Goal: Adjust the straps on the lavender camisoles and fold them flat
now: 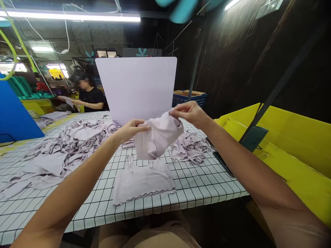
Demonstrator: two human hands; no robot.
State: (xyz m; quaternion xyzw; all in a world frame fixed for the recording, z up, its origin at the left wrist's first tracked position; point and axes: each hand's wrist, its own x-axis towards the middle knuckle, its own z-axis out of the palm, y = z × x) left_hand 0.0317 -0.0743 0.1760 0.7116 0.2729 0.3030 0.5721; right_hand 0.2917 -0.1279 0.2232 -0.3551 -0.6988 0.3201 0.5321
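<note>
A pale lilac-grey cloth garment (157, 137) hangs bunched in the air between my two hands, above the table. My left hand (133, 129) pinches its left upper edge, thumb on top. At its upper right corner, the fingertips of my right hand (190, 112) are closed on the fabric. Below lies a flat camisole-like garment (144, 182) with thin straps and a wavy hem, near the table's front edge. The exact cut of the held piece cannot be made out, as it is crumpled.
A big heap of similar garments (74, 141) covers the table's left side; a smaller heap (191, 146) lies right. A white board (139, 86) stands behind, a blue panel (18, 110) at left. Yellow bins (297, 137) flank the right. A person (90, 94) handles cloth across the table.
</note>
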